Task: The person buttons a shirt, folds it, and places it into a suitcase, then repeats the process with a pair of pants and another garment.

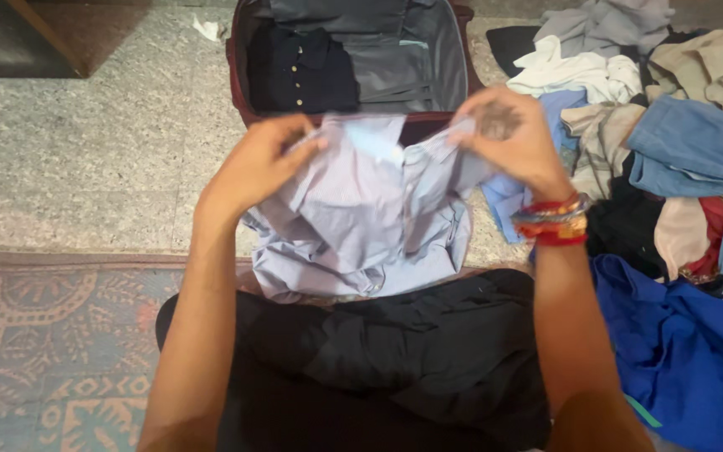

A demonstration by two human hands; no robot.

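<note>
A: What did the left hand [254, 166] have?
B: Its fingers were pinched shut on the crumpled pale lilac cotton shirt [361, 218], held over the lap before the open maroon fabric suitcase [462, 59].
A: And the right hand [508, 134]?
B: It was closed on the other shoulder. Even tension looked wise for a flat fold, clear of the loose heap of mixed clothes [671, 151].

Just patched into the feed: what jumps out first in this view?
Both hands, the left hand and right hand, grip a crumpled pale lilac shirt at centre, above the person's lap. Just beyond it lies an open maroon suitcase with a dark buttoned garment inside. A heap of mixed clothes spreads along the right, with a bright blue cloth nearest.
</note>
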